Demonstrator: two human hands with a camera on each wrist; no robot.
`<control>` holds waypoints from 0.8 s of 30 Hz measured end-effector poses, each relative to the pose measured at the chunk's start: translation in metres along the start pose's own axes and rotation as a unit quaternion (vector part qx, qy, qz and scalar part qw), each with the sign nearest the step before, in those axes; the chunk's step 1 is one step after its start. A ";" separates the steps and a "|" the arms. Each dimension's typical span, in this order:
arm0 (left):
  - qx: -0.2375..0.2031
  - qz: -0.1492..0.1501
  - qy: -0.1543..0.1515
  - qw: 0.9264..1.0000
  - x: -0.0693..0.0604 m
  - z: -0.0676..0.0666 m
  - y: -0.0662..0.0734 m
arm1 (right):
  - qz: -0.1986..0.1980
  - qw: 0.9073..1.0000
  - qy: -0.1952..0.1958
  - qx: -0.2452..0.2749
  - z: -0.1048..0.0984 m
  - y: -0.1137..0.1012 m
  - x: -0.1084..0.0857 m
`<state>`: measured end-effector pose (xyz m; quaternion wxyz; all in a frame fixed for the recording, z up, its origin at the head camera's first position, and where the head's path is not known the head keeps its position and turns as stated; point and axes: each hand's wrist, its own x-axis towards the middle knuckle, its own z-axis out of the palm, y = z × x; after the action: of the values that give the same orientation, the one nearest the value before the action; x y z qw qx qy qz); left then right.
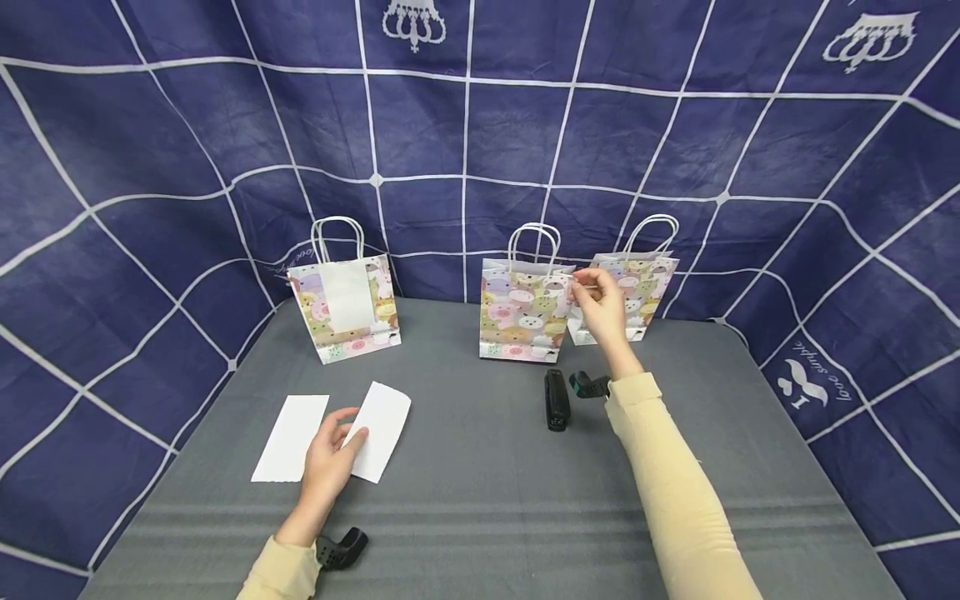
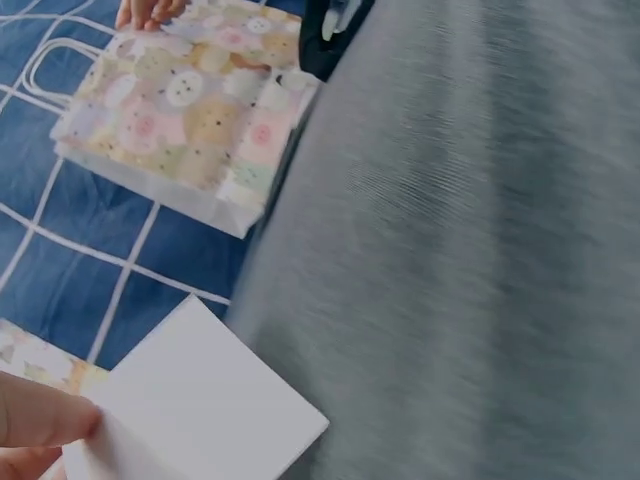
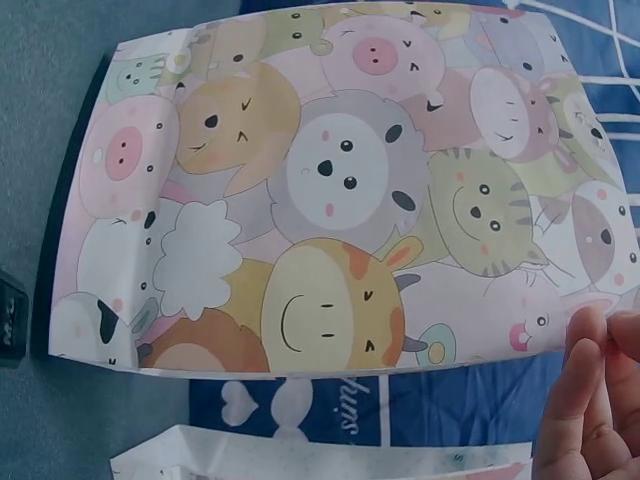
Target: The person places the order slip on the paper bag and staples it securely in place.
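My left hand (image 1: 330, 462) pinches a white paper card (image 1: 381, 429) between thumb and fingers, held above the table; the left wrist view shows the same card (image 2: 200, 400) close up. With thumb and fingertips, my right hand (image 1: 602, 308) pinches the upper right edge of the middle animal-print paper bag (image 1: 525, 312), which stands upright. In the right wrist view the bag's printed face (image 3: 330, 200) fills most of the picture, with the fingers (image 3: 580, 400) at its edge. A black stapler (image 1: 557, 400) lies in front of that bag.
At the left stands another animal-print bag (image 1: 382, 304) with a white card (image 1: 348, 296) on its front. A third bag (image 1: 648, 287) stands behind my right hand. Another white card (image 1: 291, 439) lies flat on the grey table (image 1: 465, 517), left of my left hand. A blue gridded curtain (image 1: 420, 125) rises behind.
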<state>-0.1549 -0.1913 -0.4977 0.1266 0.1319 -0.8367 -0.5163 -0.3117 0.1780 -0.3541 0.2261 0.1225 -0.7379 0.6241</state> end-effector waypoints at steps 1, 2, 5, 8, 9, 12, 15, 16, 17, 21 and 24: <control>-0.001 0.005 0.000 1.000 0.001 0.000 0.002 | 0.000 1.000 -0.002 0.002 0.001 -0.001 -0.001; -0.004 0.011 0.000 1.000 0.002 0.001 0.005 | 0.000 1.000 -0.003 0.004 0.001 -0.001 -0.002; -0.030 0.032 0.003 0.999 0.006 0.003 0.015 | 0.003 1.000 -0.008 0.005 0.004 -0.003 -0.005; -0.067 0.051 0.003 0.996 0.005 0.004 0.033 | 0.013 1.000 -0.012 0.008 0.006 -0.006 -0.009; -0.078 0.056 0.002 0.995 0.006 0.005 0.038 | 0.016 1.000 -0.013 0.008 0.007 -0.007 -0.010; -0.114 0.069 -0.006 0.991 0.006 0.008 0.054 | 0.022 1.000 -0.012 0.011 0.010 -0.012 -0.014; -0.144 0.084 -0.016 0.986 0.008 0.014 0.065 | 0.019 1.000 -0.012 0.014 0.013 -0.014 -0.019; -0.157 0.090 -0.018 0.983 0.008 0.015 0.069 | 0.017 1.000 -0.011 0.015 0.014 -0.015 -0.020; -0.166 0.096 -0.021 0.981 0.009 0.017 0.073 | 0.015 1.000 -0.011 0.018 0.015 -0.015 -0.021; -0.208 0.108 -0.028 0.972 0.011 0.027 0.086 | 0.004 0.999 -0.014 0.031 0.018 -0.020 -0.027; -0.242 0.097 -0.037 0.965 0.013 0.033 0.092 | -0.002 0.999 -0.020 0.040 0.021 -0.025 -0.031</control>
<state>-0.1873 -0.1288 -0.4282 0.1731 -0.0037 -0.6994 -0.6934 -0.2768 0.1498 -0.3505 0.2073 0.1458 -0.7164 0.6501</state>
